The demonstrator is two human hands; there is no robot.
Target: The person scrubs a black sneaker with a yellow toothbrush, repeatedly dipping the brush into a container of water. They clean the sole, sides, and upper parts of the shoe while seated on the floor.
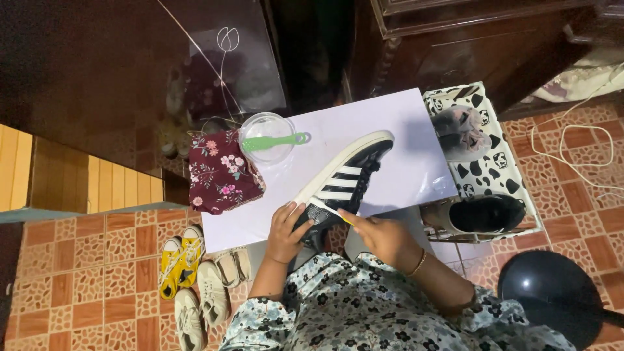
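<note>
Left hand: left hand [286,231] clamped on the heel end of the black sneaker [344,179], fingers curled over its top.
Right hand: right hand [383,237] pinched shut on a thin yellow tool [347,220], tip touching the sneaker's side near the heel; gold bangle at the wrist.
Sneaker: black with white stripes and white sole, tilted, toe pointing up and away, heel at the near edge of the white board [403,149].
Near edge: board edge runs just in front of the hands; person's floral sleeves crowd it, little free room there.
Floor left: yellow shoes [179,263] and beige shoes [208,292] lie on the patterned orange tiles [97,273], well apart from the hands.
Floor right: round black object [552,292] near the right elbow.
Board surface: mostly bare on the right half; open room around the toe.
Far left of board: maroon floral cloth [221,172] at the board's left edge; clear round bowl [266,138] just beside it, green brush [276,141] lying across it.
Right side: cow-print rack [494,162] holding grey slippers [461,133] up top, a black shoe [487,213] below.
Back: dark wooden furniture [455,45]; white cable [585,149] on the tiles.
</note>
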